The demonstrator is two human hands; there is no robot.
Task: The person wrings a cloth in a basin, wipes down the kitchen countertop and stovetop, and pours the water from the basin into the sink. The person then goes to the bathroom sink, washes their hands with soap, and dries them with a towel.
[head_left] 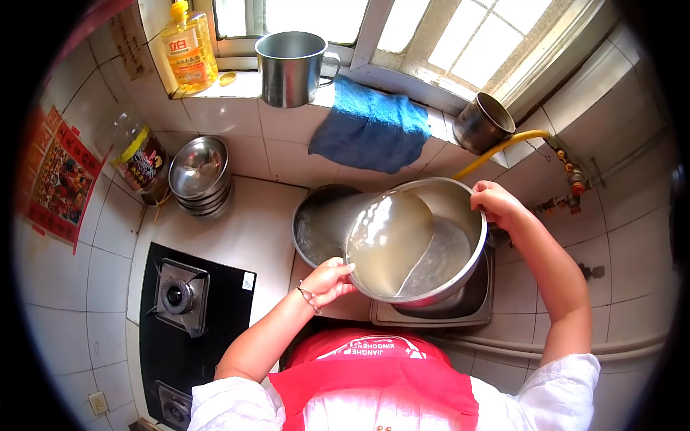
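A large metal basin (449, 251) is tilted to the left over the sink area, with cloudy water pooled on its left side. Water runs over its left rim toward a second metal basin (309, 233) behind and to the left. My left hand (330, 282) pinches the near left rim of the large basin. On the far right rim, my right hand (497, 203) has its fingers closed over the edge. Beneath the tilted basin, the metal sink (481, 291) shows only in part.
A black gas stove (215, 287) sits at left, with stacked metal bowls (201, 176) behind it. On the sill are a yellow detergent bottle (190, 50), a metal mug (291, 72), a blue towel (374, 126) and a metal pot (483, 123). A yellow hose (496, 149) runs from the tap.
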